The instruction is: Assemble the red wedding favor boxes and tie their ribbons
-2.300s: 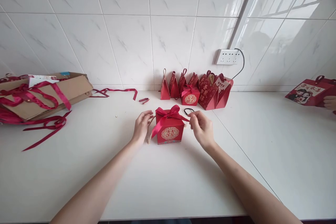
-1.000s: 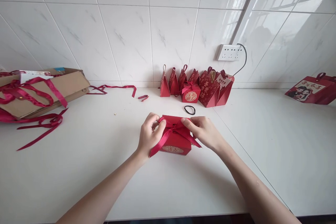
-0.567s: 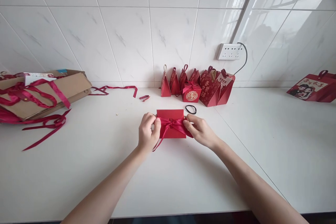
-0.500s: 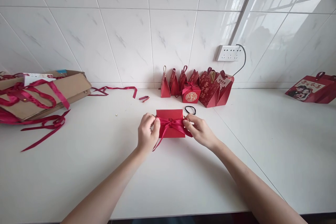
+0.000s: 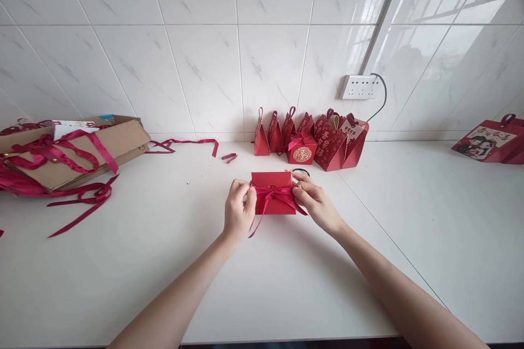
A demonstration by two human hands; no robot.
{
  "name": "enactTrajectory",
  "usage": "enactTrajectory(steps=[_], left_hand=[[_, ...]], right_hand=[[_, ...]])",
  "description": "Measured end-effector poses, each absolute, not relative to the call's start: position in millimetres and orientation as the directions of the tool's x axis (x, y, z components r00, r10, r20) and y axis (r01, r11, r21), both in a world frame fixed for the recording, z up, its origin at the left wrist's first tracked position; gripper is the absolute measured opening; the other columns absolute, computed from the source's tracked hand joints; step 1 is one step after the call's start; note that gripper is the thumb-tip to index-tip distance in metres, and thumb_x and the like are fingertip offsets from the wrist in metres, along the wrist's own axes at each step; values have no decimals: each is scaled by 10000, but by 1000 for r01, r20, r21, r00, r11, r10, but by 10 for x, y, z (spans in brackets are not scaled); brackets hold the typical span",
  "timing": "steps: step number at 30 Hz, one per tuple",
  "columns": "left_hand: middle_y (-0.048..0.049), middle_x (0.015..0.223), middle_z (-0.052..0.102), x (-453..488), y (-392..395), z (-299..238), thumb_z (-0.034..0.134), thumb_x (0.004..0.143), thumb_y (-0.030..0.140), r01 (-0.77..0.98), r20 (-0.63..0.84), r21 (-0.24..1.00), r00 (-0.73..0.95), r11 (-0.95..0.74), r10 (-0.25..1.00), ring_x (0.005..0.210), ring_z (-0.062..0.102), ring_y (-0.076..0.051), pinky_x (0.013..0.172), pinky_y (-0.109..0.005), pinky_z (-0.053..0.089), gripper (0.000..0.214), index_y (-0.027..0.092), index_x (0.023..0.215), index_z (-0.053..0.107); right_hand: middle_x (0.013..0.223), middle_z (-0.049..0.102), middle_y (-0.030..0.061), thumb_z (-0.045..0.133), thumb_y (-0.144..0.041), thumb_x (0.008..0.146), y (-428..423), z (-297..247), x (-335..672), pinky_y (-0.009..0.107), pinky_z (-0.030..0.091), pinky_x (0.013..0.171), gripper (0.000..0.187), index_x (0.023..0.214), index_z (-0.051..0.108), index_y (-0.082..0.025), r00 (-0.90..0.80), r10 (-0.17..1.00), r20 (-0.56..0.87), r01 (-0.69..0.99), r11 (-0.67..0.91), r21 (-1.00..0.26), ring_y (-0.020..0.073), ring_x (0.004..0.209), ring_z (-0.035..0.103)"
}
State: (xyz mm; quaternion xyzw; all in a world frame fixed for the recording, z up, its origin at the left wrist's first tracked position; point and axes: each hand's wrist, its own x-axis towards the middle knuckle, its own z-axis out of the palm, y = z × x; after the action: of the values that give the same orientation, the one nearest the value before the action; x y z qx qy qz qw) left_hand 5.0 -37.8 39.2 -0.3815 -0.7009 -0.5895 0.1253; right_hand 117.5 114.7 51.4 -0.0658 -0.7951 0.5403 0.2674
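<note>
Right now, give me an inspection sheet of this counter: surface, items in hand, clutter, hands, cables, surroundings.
Surface: white counter, one seam on the right.
Items in hand: red gift box lying on the counter, ribbon bow across it.
Clutter: cardboard carton draped with loose ribbons; row of red boxes at the wall; black hair tie behind the box; red bags far right.
Hands: left hand and right hand each pinch a bow loop.
Cables: grey cable from wall socket strip.
Surroundings: white tiled wall.
</note>
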Motion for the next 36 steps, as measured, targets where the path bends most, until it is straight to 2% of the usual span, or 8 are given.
enactTrajectory(steps=[7,9,11,14,16,21,26,36], left_hand=[[0,704,419,31,-366,385,379,888,254,700,639,714,-656,8,401,573,410,-115,499,-225,376,242,219,649,371],[-1,712,418,14,-373,379,386,883,250,720,658,694,-634,1,406,574,409,-113,485,-223,364,245,218,641,366],[0,714,416,-5,-386,377,392,875,244,742,675,670,-616,12,406,570,406,-111,480,-222,357,250,216,630,359],[8,706,411,-18,-403,381,400,866,224,783,702,622,-569,20,429,548,392,-103,478,-217,358,250,213,621,352],[12,701,407,-12,-407,385,407,869,204,815,728,579,-519,2,448,542,392,-96,474,-207,365,251,210,623,359],[-21,840,462,75,-399,422,464,892,166,882,825,470,-448,21,345,729,512,-116,501,-182,426,124,204,787,517],[-57,1018,430,300,-436,505,582,855,122,980,961,186,-196,66,196,1043,472,-204,822,-334,492,103,215,882,618],[-16,865,343,446,-517,543,581,848,80,994,969,48,-23,-97,246,800,426,-145,649,-271,452,163,202,926,656]], right_hand=[[865,556,111,478,-493,850,1186,517,1153,371,507,798,467,499,337,-218,-848,406,340,-171,398,-901,310,1302,374],[980,547,118,483,-530,855,1202,501,1172,371,532,759,446,560,398,-207,-847,389,363,-188,419,-888,311,1274,408],[1224,459,128,544,-578,819,1216,474,1199,372,564,708,362,833,511,-217,-838,370,401,-231,427,-875,306,1252,439],[1465,182,177,713,-581,682,1240,428,1231,440,581,755,894,1362,203,-303,-839,252,482,-289,544,-788,330,1293,403],[1492,134,218,763,-488,667,1256,399,1235,501,544,850,1129,1451,-25,-291,-851,119,511,-293,700,-651,358,1325,356],[1405,324,226,706,-233,721,1244,347,1199,499,532,860,1105,1487,-90,-245,-816,44,576,-280,841,-462,335,1224,457],[1375,356,216,719,-251,733,1105,387,1201,513,546,831,1092,1492,-66,-250,-690,132,712,-270,865,-422,294,1080,541],[1364,337,190,710,-392,782,882,538,1324,509,555,868,924,1482,122,-259,-576,191,795,-298,857,-421,334,1236,453]])
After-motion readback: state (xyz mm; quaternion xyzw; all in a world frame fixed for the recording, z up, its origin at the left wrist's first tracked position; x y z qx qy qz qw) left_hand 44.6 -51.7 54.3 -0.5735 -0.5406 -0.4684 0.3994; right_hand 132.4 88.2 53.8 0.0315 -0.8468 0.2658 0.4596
